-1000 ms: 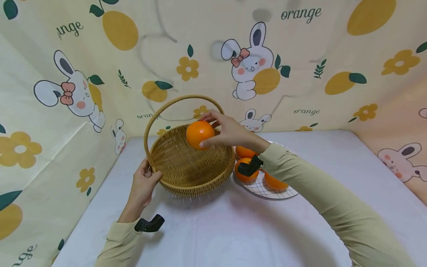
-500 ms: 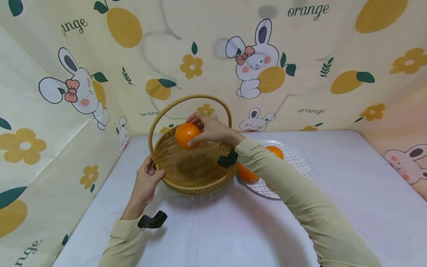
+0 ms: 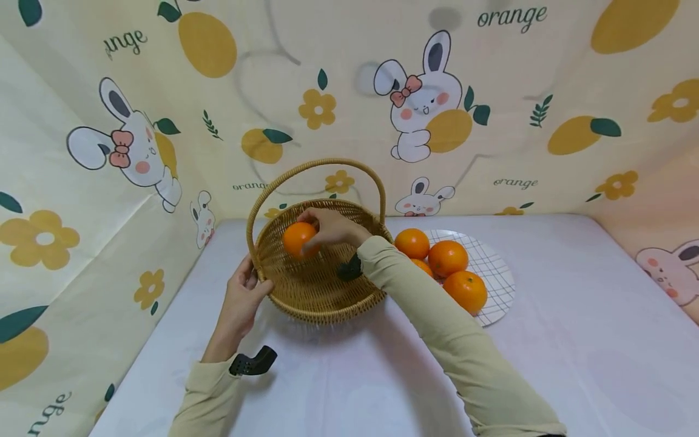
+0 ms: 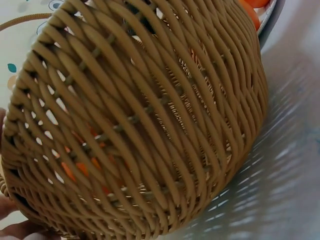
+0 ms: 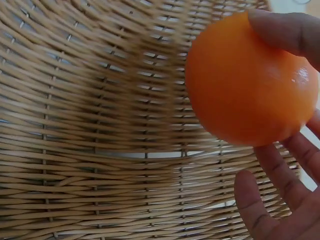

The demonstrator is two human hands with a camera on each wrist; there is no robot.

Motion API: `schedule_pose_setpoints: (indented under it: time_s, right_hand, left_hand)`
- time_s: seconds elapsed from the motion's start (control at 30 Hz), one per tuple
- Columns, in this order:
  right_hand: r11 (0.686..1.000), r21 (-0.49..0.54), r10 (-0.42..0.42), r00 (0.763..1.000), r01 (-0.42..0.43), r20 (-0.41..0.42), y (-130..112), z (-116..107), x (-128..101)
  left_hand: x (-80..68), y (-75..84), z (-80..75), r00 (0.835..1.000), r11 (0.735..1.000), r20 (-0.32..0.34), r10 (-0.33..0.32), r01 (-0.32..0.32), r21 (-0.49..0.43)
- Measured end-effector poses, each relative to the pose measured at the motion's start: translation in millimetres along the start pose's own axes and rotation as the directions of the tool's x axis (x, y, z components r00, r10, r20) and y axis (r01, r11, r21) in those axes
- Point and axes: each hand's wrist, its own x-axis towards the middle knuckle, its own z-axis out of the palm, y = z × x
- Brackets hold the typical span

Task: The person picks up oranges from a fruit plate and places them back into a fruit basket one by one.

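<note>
My right hand [image 3: 333, 229] holds an orange [image 3: 298, 240] between thumb and fingers, inside the mouth of a wicker basket [image 3: 322, 294]. Close up in the right wrist view, the orange [image 5: 245, 80] sits in front of the woven inner wall, with the thumb on top and fingers below. The basket tilts toward me, its arched handle standing up at the back. At its left rim, by the foot of the handle, my left hand [image 3: 243, 297] grips the edge. Through the weave, the left wrist view shows bits of the orange [image 4: 82, 167].
Right of the basket, a white plate [image 3: 499, 285] with a grid pattern bears several oranges [image 3: 449, 258], partly behind my right sleeve. A white cloth covers the table [image 3: 573, 340]. Printed fabric [image 3: 338, 79] hangs behind and at the sides.
My right hand has moved left and down with the orange, from above the basket's mouth to inside it. The left hand keeps its grip on the rim. More of the plate's oranges show.
</note>
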Motion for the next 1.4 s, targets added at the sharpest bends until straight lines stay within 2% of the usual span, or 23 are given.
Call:
schedule_pose_setpoints:
  time_s: [0.13,0.27,0.6,0.77,0.93,1.17,1.4]
  right_hand:
    - [0.999,-0.041,0.033,0.999,-0.032,0.023,6,4,1]
    - [0.994,-0.076,0.081,0.993,-0.074,0.090,12,3,-1]
    - [0.981,-0.112,0.184,0.952,-0.161,0.243,23,-4,-3]
    - [0.981,-0.089,0.193,0.945,-0.175,0.263,24,-4,-3]
    - [0.974,-0.028,0.223,0.927,-0.226,0.303,23,-5,-6]
    - [0.944,-0.021,0.319,0.893,-0.330,0.318,17,-9,-11]
    - [0.941,-0.043,0.331,0.888,-0.336,0.319,14,-10,-11]
  left_hand:
    - [-1.5,-1.4,2.7,1.000,1.000,0.006,0.015,-0.015,0.018]
    - [-1.7,-1.8,3.7,1.000,0.998,0.006,0.002,-0.002,0.066]
    - [-1.7,3.0,5.5,1.000,0.992,-0.009,-0.013,0.014,0.123]
    - [-1.3,2.5,5.4,1.000,0.991,-0.013,-0.020,0.022,0.130]
    - [-1.1,1.6,4.2,0.999,0.993,-0.012,-0.031,0.032,0.117]
    - [0.6,2.6,2.8,0.999,0.992,-0.013,-0.046,0.047,0.114]
    - [2.6,5.2,-0.4,0.999,0.990,0.010,-0.048,0.046,0.133]
